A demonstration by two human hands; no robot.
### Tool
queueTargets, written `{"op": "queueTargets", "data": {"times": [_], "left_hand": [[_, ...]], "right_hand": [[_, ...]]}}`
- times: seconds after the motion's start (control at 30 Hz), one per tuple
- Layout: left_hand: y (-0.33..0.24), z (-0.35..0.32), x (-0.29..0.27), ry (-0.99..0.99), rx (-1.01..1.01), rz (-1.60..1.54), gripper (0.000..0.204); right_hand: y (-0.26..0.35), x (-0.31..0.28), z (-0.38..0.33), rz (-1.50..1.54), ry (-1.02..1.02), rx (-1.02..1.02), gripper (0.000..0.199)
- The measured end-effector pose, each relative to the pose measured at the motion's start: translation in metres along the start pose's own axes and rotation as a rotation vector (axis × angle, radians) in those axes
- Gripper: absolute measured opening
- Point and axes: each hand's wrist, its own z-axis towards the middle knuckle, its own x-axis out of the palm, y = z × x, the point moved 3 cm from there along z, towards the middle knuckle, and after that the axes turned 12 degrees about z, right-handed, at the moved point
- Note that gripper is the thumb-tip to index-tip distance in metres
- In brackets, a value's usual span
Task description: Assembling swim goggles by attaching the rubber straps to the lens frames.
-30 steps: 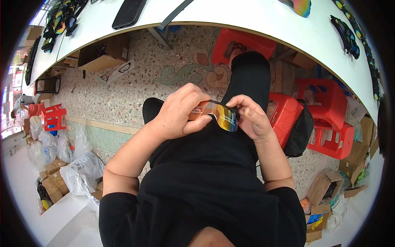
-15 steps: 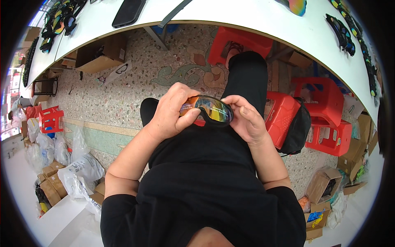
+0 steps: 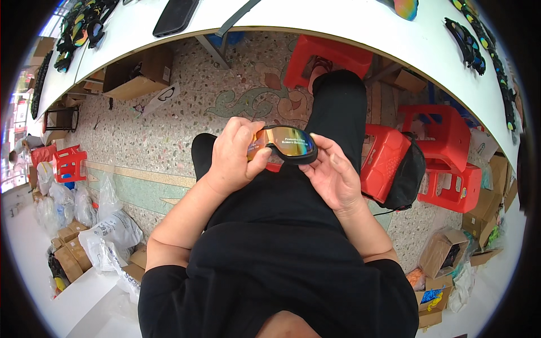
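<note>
Above my lap I hold a pair of goggles (image 3: 288, 147) with a black frame and a mirrored orange-yellow lens with pale print on it. My left hand (image 3: 235, 151) grips the left end, its thumb at the lower edge by the nose notch and its fingers over the top. At the other end, my right hand (image 3: 333, 172) has thumb and fingers round the frame's right side. The lens faces up towards me. The fingers cover both ends of the goggles.
A white table (image 3: 315, 17) curves across the far side, bearing a black phone (image 3: 176, 17), a grey strap (image 3: 239, 17) and several goggles (image 3: 466, 45). Red stools (image 3: 386, 163) and a black bag (image 3: 407, 174) stand at right. Plastic bags (image 3: 110, 239) and cardboard boxes (image 3: 135, 73) are at left.
The goggles have tilted in my hands, so the lens now shows more orange and its print is clearer. My right hand has shifted slightly left and lower round the frame.
</note>
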Motion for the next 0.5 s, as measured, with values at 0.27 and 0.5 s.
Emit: {"op": "queueTargets", "data": {"times": [0.27, 0.5], "left_hand": [[-0.005, -0.017, 0.018, -0.123, 0.026, 0.181, 0.054], [-0.015, -0.015, 0.029, -0.161, -0.091, 0.209, 0.052]], "right_hand": [[0.002, 0.008, 0.002, 0.118, -0.026, 0.055, 0.064], [-0.011, 0.02, 0.006, -0.283, -0.049, -0.17, 0.073]]}}
